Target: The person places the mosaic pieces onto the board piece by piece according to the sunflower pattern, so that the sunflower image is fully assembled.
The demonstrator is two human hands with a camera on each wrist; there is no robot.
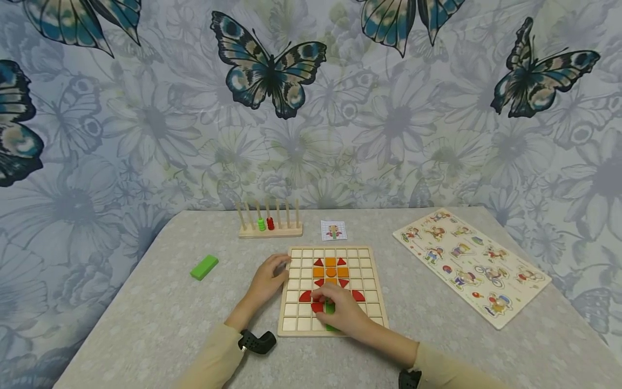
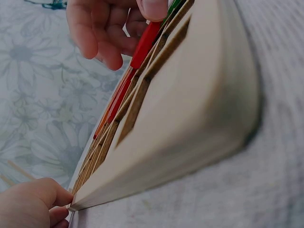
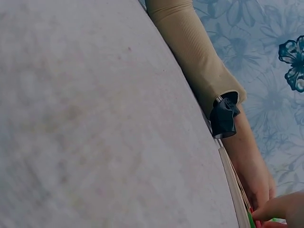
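On the table lies a wooden grid board (image 1: 291, 332) with coloured pieces in its cells. My left hand (image 1: 269, 278) grips its left edge, fingertips at the rim; the left wrist view shows this hand (image 2: 35, 202) at the frame's corner. Over the lower middle of the grid, my right hand (image 1: 342, 310) holds a red rounded piece (image 1: 317, 307) between thumb and fingers. Beside it a green piece (image 1: 330, 308) is partly covered by the hand. Orange squares (image 1: 318, 272), red triangles (image 1: 342, 262) and a red quarter-circle (image 1: 358, 296) form a figure above.
Behind the board stand a wooden peg rack (image 1: 272, 232) with green and red beads and a small pattern card (image 1: 333, 230). A green block (image 1: 204, 267) lies on the left. To the right is a large picture puzzle board (image 1: 471, 265). A butterfly-print cloth (image 1: 340, 135) hangs behind the table.
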